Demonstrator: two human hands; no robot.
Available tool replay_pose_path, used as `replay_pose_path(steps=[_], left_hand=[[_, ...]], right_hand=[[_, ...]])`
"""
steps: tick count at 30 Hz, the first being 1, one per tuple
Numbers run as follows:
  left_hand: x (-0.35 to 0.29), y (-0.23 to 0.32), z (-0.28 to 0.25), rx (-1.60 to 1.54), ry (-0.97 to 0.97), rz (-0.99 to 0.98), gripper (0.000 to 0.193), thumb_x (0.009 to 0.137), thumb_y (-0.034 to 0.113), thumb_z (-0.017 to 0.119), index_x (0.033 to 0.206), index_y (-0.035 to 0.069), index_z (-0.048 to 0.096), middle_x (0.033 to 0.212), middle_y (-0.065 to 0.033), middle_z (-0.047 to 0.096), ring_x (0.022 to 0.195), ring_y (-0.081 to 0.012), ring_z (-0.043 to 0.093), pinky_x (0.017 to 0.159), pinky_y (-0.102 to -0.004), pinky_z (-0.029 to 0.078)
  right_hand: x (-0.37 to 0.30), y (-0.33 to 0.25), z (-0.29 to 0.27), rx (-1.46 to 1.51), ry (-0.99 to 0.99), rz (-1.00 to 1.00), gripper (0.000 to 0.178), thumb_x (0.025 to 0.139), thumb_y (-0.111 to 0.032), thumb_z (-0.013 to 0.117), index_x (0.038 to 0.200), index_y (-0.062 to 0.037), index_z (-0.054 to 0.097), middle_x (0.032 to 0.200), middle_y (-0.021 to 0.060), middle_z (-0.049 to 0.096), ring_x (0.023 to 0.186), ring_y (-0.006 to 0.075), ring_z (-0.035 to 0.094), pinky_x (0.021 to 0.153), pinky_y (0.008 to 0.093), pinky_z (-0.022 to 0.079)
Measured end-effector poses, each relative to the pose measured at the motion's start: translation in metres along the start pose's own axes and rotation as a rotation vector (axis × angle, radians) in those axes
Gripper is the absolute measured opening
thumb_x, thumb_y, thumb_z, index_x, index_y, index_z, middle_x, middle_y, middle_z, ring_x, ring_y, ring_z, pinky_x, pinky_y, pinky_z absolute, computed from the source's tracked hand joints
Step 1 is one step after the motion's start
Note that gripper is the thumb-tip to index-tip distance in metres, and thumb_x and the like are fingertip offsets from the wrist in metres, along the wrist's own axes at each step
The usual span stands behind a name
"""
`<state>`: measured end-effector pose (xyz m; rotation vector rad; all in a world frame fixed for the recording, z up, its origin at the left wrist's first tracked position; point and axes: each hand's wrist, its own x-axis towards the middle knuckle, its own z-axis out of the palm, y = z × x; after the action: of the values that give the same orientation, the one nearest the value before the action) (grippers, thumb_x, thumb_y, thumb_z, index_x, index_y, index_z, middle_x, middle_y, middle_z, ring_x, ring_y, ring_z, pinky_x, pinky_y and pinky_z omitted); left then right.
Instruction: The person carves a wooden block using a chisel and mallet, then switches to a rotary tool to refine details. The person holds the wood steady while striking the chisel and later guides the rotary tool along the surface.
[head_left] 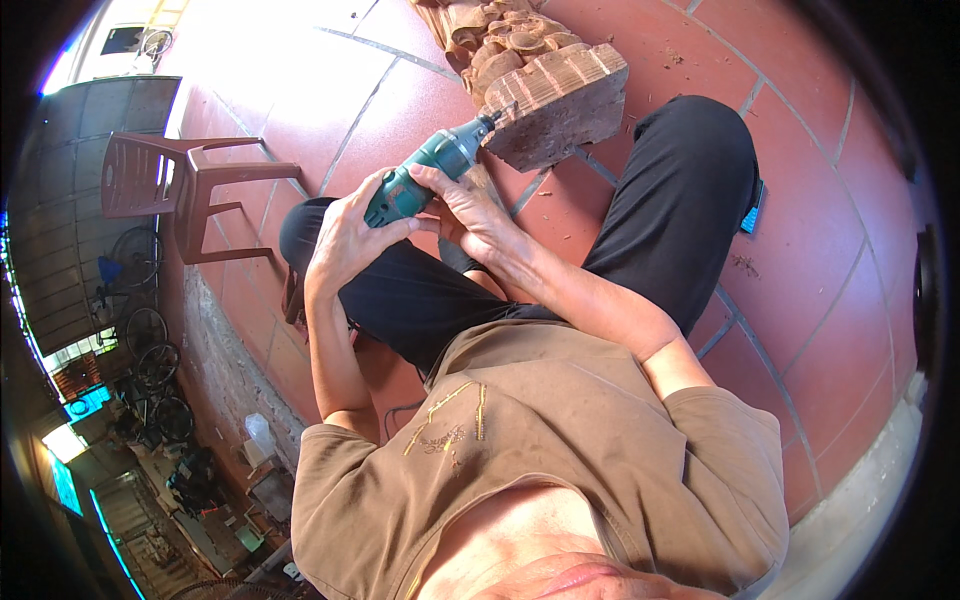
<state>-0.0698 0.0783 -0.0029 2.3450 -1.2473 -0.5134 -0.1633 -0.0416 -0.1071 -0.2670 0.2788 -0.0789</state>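
Note:
A green handheld rotary tool (447,153) is held in both hands above my lap, its tip pointing up and to the right. My left hand (347,240) is closed around its rear end. My right hand (474,214) grips its body from the other side, thumb and fingers against the casing. The tool's dark tip is close to the edge of a carved wooden figure (560,105); whether they touch I cannot tell. The carving lies on its side, its flat base toward me and its rounded relief running up past the top edge.
Red floor tiles (800,200) surround me, with wood chips scattered near the carving. A brown plastic chair (200,185) stands at left. Beyond a low ledge are several bicycles (150,365) and clutter. A small blue object (753,208) lies beside my right knee.

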Motion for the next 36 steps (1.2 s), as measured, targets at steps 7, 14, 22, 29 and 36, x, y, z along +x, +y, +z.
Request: replay_pose_path(steps=[7,14,22,29,36], left_hand=[[0.001,0.003,0.001,-0.007,0.002,-0.027,0.061,0.075,0.028,0.083,0.125,0.005,0.057,0.093,-0.0166,0.069,0.083,-0.0309,0.069,0.077,-0.0381,0.053],[-0.001,0.005,-0.001,0.006,-0.019,-0.018,0.06,0.075,0.028,0.084,0.125,0.005,0.058,0.093,-0.0162,0.069,0.083,-0.0302,0.069,0.077,-0.0376,0.053],[0.001,0.001,0.001,-0.008,-0.006,-0.001,0.061,0.075,0.027,0.083,0.126,0.005,0.057,0.094,-0.0161,0.069,0.084,-0.03,0.069,0.078,-0.0377,0.053],[0.003,-0.004,0.004,-0.003,0.013,0.007,0.062,0.076,0.027,0.083,0.127,0.006,0.056,0.094,-0.0158,0.069,0.084,-0.0284,0.069,0.078,-0.0369,0.053],[0.004,-0.004,0.005,-0.039,0.03,-0.007,0.06,0.077,0.026,0.082,0.127,0.004,0.057,0.092,-0.0151,0.07,0.081,-0.0261,0.069,0.075,-0.0358,0.054]], right_hand=[[0.004,-0.001,-0.003,-0.006,-0.003,-0.004,0.026,0.088,-0.029,0.075,0.106,-0.0155,0.063,0.096,-0.0017,0.067,0.089,0.0091,0.066,0.073,0.0295,0.06],[-0.003,0.002,-0.001,0.002,0.029,0.005,0.025,0.088,-0.029,0.076,0.106,-0.0167,0.063,0.098,-0.0022,0.067,0.092,0.0092,0.065,0.08,0.0315,0.057],[0.002,0.001,-0.003,-0.011,0.011,-0.009,0.026,0.087,-0.029,0.076,0.107,-0.0174,0.063,0.097,-0.0027,0.066,0.092,0.009,0.065,0.075,0.0316,0.058],[0.004,-0.001,-0.003,-0.031,0.025,-0.027,0.026,0.087,-0.031,0.076,0.106,-0.0169,0.064,0.095,-0.0027,0.067,0.091,0.0087,0.065,0.074,0.0299,0.059],[0.008,-0.005,-0.001,-0.061,0.017,-0.042,0.025,0.088,-0.031,0.075,0.106,-0.0166,0.065,0.095,-0.0015,0.069,0.088,0.0094,0.066,0.075,0.0299,0.058]])
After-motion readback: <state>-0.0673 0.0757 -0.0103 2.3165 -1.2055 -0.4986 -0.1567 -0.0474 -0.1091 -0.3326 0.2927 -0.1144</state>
